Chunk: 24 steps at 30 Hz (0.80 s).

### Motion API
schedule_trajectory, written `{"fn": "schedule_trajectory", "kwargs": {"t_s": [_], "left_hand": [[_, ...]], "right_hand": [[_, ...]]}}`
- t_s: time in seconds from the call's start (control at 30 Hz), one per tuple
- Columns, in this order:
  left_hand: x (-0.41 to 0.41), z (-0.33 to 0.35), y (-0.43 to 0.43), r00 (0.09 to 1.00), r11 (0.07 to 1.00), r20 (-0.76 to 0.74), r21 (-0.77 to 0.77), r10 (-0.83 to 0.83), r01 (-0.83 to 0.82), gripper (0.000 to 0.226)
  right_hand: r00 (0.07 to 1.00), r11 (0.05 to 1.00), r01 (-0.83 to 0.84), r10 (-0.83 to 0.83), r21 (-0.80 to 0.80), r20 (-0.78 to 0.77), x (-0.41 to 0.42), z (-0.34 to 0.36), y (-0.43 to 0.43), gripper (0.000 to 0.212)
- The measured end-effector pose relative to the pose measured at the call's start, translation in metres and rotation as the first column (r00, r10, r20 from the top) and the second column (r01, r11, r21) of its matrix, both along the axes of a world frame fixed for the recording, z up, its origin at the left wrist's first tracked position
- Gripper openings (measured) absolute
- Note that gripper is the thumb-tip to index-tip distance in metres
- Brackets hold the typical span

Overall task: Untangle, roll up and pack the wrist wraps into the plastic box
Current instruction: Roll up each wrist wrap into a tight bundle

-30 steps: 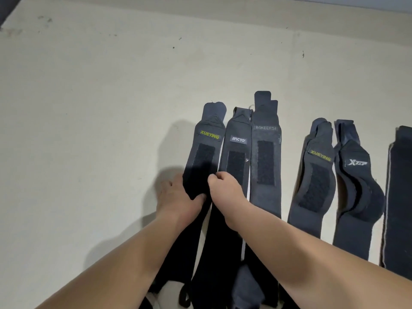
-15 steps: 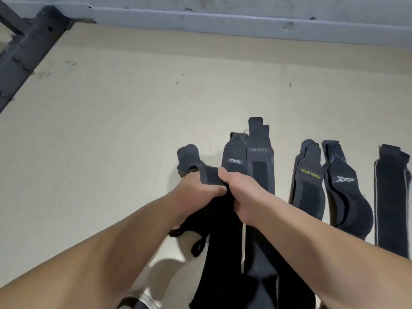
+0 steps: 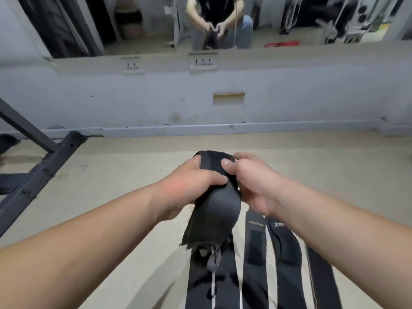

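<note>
Two hands: you are holding both up in front of you, close together, above the pale floor (image 3: 124, 175).
Left hand: your left hand (image 3: 194, 181) is gripping the upper part of a black wrist wrap (image 3: 214, 210), with its fingers curling round the left side and its thumb lying across the front.
Right hand: your right hand (image 3: 256, 184) is pinching the same wrap at its top right edge, with the thumb pressing on the front and the fingers curling behind.
Held wrap: it is bunching up between your hands and hanging down below them, a little blurred. A grey loop (image 3: 211, 259) is dangling from its frayed lower edge.
Other wraps: several dark floor wraps (image 3: 254, 259) are lying flat, side by side, below your right hand and nearer to you. One with a white logo (image 3: 284, 241) is lying just beneath your right wrist.
Metal frame: a dark metal frame (image 3: 51, 161) is resting on the floor well out to the left of your left hand.
Beyond the hands: a grey wall (image 3: 156, 103) is rising past your fingertips. Above it a mirror (image 3: 289, 23) is showing a crouching person with both hands on a dark strip.
</note>
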<state>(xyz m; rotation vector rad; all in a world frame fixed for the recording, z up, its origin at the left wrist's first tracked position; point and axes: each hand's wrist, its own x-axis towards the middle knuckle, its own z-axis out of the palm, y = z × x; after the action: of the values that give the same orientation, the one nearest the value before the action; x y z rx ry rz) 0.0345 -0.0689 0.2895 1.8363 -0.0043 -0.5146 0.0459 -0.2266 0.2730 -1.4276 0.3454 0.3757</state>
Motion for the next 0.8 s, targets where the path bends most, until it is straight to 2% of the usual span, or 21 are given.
{"fn": "schedule_trajectory", "kwargs": {"t_s": [0.07, 0.23, 0.33, 0.4, 0.47, 0.5, 0.57, 0.63, 0.8], "left_hand": [[-0.022, 0.031, -0.019, 1.000, 1.000, 0.010, -0.029, -0.010, 0.010, 0.032], [-0.084, 0.066, -0.059, 0.998, 0.996, 0.063, -0.087, -0.026, 0.031, 0.037], [-0.106, 0.067, -0.074, 0.994, 0.991, 0.065, -0.096, -0.085, 0.091, 0.037], [-0.112, 0.061, -0.080, 0.986, 0.983, 0.036, -0.081, -0.164, 0.166, 0.036], [-0.111, 0.052, -0.084, 0.980, 0.976, 0.005, -0.087, -0.198, 0.197, 0.031], [-0.111, 0.047, -0.085, 0.984, 0.978, -0.014, -0.111, -0.180, 0.177, 0.027], [-0.106, 0.036, -0.087, 0.990, 0.980, -0.078, -0.170, -0.116, 0.102, 0.044], [-0.097, 0.034, -0.089, 0.990, 0.978, -0.124, -0.206, -0.061, 0.034, 0.051], [-0.074, 0.042, -0.088, 0.990, 0.921, -0.140, -0.381, 0.035, -0.086, 0.041]], "right_hand": [[0.998, 0.997, -0.060, 0.061, -0.039, 0.019, -0.019, 0.035, -0.023, 0.009], [0.986, 0.986, -0.163, 0.163, 0.031, -0.015, -0.073, 0.086, -0.070, 0.037], [0.994, 0.983, -0.086, 0.095, 0.162, -0.051, -0.085, 0.098, -0.097, 0.051], [0.996, 0.977, -0.041, 0.057, 0.210, -0.071, -0.088, 0.100, -0.108, 0.041], [0.996, 0.983, -0.011, 0.027, 0.182, -0.086, -0.093, 0.092, -0.113, 0.030], [0.996, 0.987, -0.006, 0.019, 0.158, -0.083, -0.095, 0.084, -0.115, 0.027], [0.997, 0.993, -0.070, 0.072, 0.093, -0.021, -0.103, 0.068, -0.118, 0.021], [0.990, 0.989, -0.137, 0.135, 0.055, 0.041, -0.106, 0.060, -0.122, 0.026], [0.956, 0.959, -0.284, 0.285, -0.025, 0.074, -0.104, 0.056, -0.125, 0.042]]}}
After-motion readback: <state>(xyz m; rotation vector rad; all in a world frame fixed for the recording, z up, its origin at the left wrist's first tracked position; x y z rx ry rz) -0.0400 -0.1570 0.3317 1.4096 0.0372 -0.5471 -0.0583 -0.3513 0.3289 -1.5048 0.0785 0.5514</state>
